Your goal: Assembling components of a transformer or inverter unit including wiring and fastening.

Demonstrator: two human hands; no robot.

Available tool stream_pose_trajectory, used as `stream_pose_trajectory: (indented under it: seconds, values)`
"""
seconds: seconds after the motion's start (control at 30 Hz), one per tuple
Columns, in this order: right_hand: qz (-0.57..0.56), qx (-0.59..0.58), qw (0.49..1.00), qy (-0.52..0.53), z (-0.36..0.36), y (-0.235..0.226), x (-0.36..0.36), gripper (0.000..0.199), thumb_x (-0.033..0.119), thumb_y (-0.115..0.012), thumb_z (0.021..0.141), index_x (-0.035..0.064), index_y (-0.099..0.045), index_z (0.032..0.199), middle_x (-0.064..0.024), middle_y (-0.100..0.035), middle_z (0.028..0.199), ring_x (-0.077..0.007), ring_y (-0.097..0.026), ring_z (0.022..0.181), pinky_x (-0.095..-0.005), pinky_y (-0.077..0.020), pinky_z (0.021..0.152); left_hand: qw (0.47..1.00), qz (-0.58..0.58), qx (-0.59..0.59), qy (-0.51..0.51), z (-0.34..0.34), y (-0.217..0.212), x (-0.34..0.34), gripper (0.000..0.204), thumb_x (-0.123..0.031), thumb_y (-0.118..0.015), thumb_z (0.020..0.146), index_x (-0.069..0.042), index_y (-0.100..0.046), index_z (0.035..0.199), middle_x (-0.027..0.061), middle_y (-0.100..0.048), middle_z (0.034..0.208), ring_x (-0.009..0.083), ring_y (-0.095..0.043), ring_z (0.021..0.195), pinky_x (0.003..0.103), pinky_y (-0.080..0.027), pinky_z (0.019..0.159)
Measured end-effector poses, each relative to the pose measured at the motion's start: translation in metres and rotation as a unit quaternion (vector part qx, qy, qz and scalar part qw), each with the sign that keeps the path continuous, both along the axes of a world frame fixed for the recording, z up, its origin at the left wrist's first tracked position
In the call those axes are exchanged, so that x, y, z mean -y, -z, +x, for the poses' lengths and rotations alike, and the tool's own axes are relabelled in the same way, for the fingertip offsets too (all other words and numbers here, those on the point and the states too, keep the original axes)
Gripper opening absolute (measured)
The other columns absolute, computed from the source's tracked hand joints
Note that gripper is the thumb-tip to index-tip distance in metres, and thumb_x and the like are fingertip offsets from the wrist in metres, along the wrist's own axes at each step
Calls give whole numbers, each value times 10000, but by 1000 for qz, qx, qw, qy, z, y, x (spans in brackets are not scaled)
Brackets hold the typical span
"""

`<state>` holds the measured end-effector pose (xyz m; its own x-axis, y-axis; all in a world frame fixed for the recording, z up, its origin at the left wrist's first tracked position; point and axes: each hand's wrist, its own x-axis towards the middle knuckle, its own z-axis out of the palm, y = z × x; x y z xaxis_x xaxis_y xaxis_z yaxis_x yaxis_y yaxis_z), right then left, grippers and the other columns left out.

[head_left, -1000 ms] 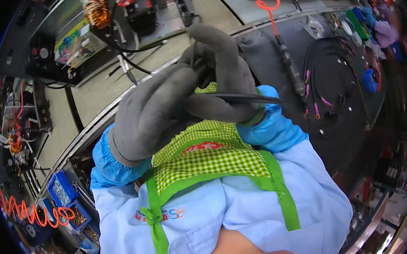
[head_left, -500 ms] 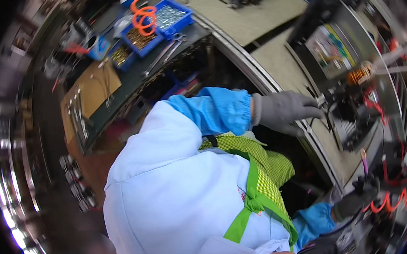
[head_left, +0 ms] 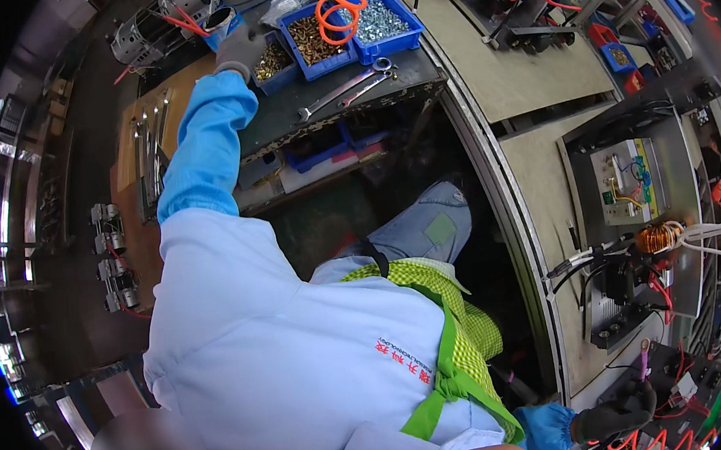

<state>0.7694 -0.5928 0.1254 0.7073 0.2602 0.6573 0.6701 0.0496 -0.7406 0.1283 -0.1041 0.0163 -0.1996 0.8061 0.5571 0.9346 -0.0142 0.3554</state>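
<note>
My left hand (head_left: 241, 52), in a grey glove, reaches out at the upper left between a blue-and-white can (head_left: 221, 24) and a small blue bin of brass-coloured nuts (head_left: 273, 65). Its fingers are partly hidden, so their grip does not show. At the lower right my right hand (head_left: 616, 415), in a dark glove, is closed around a cable end with a purple sleeve (head_left: 645, 361) that sticks up from its fingers. Beside the small bin sit a blue bin of bronze-coloured fasteners (head_left: 316, 42) and a blue bin of silvery fasteners (head_left: 379, 23).
Wrenches (head_left: 345, 93) lie along the dark bench's edge. An orange coiled hose (head_left: 340, 11) hangs over the bins. To the right, a metal housing (head_left: 682, 197) holds a copper-wound coil (head_left: 658, 237) and cables. Other tools (head_left: 148, 149) rest on brown cardboard at left.
My left hand has swung from the cables at the metal housing to the bins at the upper left. My right hand still has the purple-sleeved cable end, now lower in view. The view has shifted.
</note>
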Motion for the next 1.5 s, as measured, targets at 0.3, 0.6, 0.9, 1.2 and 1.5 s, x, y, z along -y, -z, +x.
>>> stream_pose_trajectory:
  seconds: [0.3,0.6,0.9,1.2,1.5]
  values:
    - [-19,56,998,36,-43,-29,-26,479,406,-340,971,-14,-556,1050,-93,-573,912,-173,-537,745,-273,-467,671,851,-474,-223,-19,38,14,-30,701,-456,-520,803,-47,-358,1348,257,-464,1283,367,-455,1194,417,-374,986]
    - [-55,77,995,41,-50,-35,-12,447,410,-395,945,13,-596,982,-106,-596,874,-183,-564,728,-282,-492,630,836,-491,-243,-21,47,0,-35,731,-499,-488,801,-22,-366,1341,238,-380,1360,354,-375,1263,462,-337,1010]
    - [-41,132,986,90,-55,-44,-30,557,482,-406,939,-26,-615,841,-43,-551,634,-94,-472,499,-191,-393,414,985,-137,-86,61,5,-31,-79,407,-354,-559,805,-65,-604,1088,174,-623,1059,342,-578,997,415,-452,868]
    - [-87,121,986,79,-33,-22,-23,457,410,-427,948,-11,-605,938,-49,-559,709,-108,-486,570,-215,-402,482,993,-107,-39,14,8,0,-178,461,-390,-537,819,-94,-574,1170,197,-576,1166,353,-527,1104,410,-403,955]
    - [-155,96,982,41,-27,-22,-49,436,376,-395,965,-18,-575,1014,-47,-549,772,-114,-478,627,-228,-396,556,837,-441,-305,110,-6,9,-209,395,-294,-508,863,-101,-562,1204,154,-545,1235,331,-530,1122,400,-422,949]
